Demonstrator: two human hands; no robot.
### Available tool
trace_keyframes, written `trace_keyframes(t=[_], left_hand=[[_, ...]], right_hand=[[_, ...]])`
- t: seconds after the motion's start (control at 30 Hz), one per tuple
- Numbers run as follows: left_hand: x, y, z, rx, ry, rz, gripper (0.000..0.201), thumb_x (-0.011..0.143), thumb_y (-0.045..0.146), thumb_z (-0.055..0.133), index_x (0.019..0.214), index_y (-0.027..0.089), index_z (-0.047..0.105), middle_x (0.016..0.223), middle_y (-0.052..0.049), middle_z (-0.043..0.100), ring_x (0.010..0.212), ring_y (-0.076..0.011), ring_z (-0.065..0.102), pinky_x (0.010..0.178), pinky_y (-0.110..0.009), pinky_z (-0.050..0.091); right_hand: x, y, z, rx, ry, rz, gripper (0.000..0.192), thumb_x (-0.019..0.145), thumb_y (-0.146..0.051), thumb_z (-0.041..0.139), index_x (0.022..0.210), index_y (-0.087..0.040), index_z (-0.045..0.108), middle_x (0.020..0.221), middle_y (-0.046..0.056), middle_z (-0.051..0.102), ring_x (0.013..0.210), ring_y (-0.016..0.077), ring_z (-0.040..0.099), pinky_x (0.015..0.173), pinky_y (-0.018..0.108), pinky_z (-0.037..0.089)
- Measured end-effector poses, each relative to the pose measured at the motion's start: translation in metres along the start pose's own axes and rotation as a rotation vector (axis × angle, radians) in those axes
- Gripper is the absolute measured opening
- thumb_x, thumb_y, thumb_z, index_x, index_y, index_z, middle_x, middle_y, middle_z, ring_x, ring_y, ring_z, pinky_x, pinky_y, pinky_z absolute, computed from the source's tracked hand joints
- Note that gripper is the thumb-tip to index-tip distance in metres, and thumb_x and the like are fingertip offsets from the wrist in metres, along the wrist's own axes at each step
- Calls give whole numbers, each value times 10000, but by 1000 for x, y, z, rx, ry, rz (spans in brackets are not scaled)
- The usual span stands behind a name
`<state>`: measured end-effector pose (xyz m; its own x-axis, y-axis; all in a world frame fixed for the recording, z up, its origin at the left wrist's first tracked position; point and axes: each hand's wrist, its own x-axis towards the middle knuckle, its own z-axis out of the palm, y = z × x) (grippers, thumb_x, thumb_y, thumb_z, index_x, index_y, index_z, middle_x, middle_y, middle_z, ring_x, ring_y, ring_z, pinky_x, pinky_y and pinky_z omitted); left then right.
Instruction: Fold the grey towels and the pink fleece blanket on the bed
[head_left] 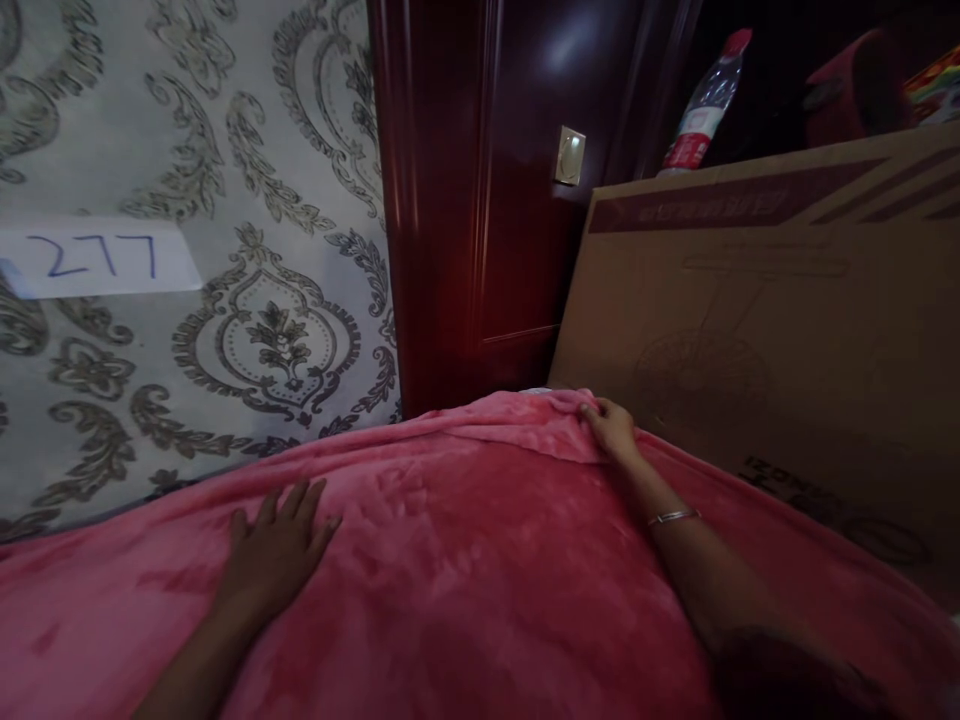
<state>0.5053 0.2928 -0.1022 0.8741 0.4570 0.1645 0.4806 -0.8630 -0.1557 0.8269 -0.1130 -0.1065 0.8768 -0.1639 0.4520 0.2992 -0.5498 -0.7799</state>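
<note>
A pink plush blanket [480,560] spreads over the whole surface in front of me, with some folds along its far edge. My left hand [277,540] lies flat on the blanket at the left, palm down and fingers spread. At the far edge, near the cardboard, my right hand [611,428] pinches a bunched corner of the same blanket between thumb and fingers. A bracelet [673,516] circles my right wrist.
Patterned wallpaper [285,330] with a paper label [105,260] reading 277 borders the left. A dark red wooden panel [450,200] with a switch plate [571,155] stands ahead. On the right, a large cardboard box [750,300] rises beside the blanket; a plastic bottle [705,110] shows above its edge.
</note>
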Motion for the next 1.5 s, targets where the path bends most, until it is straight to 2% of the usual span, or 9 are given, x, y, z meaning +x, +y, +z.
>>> trace_keyframes(t=[0.23, 0.57, 0.63, 0.77, 0.97, 1.1, 1.17, 1.33, 1.5], left_hand=[[-1, 1, -4, 24, -8, -1, 649, 957, 389, 274, 1551, 150, 373, 1620, -105, 349, 1474, -379, 320, 1132, -654, 246], [-1, 2, -7, 15, -9, 4, 657, 950, 388, 273, 1549, 137, 376, 1615, -111, 359, 1465, -395, 331, 1124, -663, 252], [-1, 2, -7, 8, -15, 6, 659, 947, 389, 271, 1549, 143, 377, 1613, -106, 365, 1465, -395, 331, 1123, -669, 249], [0, 1, -5, 13, -5, 15, 661, 938, 375, 257, 1544, 148, 390, 1611, -101, 368, 1459, -390, 343, 1124, -670, 243], [3, -3, 2, -25, 20, 12, 687, 918, 401, 280, 1538, 131, 401, 1600, -119, 388, 1454, -402, 345, 1120, -677, 248], [2, -2, 0, -18, 20, 14, 683, 919, 399, 271, 1533, 136, 413, 1596, -118, 396, 1453, -399, 350, 1124, -675, 244], [1, -2, -3, -1, 5, 15, 683, 926, 394, 248, 1542, 138, 398, 1602, -113, 384, 1453, -394, 351, 1122, -669, 253], [2, -3, -4, 16, 31, 66, 665, 928, 375, 225, 1504, 150, 470, 1599, -118, 390, 1443, -407, 360, 1102, -689, 265], [5, -5, 2, -4, 40, 38, 679, 928, 387, 233, 1522, 128, 434, 1595, -130, 394, 1431, -401, 374, 1109, -689, 264]], right_hand=[[6, -19, -20, 197, 138, -125, 562, 807, -340, 554, 1329, -138, 600, 1264, 142, 662, 1123, 261, 609, 980, 380, 464], [-9, -61, -32, 374, 4, -157, 462, 731, -246, 551, 1148, -139, 719, 1199, 124, 703, 1134, 253, 627, 1061, 410, 449], [-25, -89, -45, 409, -294, -366, 401, 773, -262, 567, 1125, -172, 737, 1165, 87, 720, 1097, 230, 647, 1024, 366, 474], [-54, -129, -63, 260, -1317, -588, 332, 831, -231, 579, 1098, -178, 770, 1095, 60, 746, 1013, 203, 684, 917, 299, 515], [-57, -120, -50, -92, -1177, -567, 515, 756, -139, 658, 1268, -168, 694, 1203, 88, 704, 1021, 222, 666, 887, 307, 514], [-49, -115, -49, 138, -1479, -506, 429, 831, -436, 723, 1156, -156, 743, 1108, 84, 731, 993, 225, 679, 871, 303, 526], [-41, -107, -47, 263, -1409, -405, 573, 850, -548, 685, 1280, -168, 681, 1171, 107, 713, 967, 222, 694, 824, 308, 549], [-4, -52, -32, -147, -415, -82, 488, 973, -336, 476, 1418, -148, 547, 1264, 165, 662, 1034, 245, 686, 854, 364, 555], [3, -7, -14, -424, -319, 43, 504, 900, -267, 595, 1354, -49, 575, 1228, 272, 648, 1205, 369, 592, 996, 479, 458]])
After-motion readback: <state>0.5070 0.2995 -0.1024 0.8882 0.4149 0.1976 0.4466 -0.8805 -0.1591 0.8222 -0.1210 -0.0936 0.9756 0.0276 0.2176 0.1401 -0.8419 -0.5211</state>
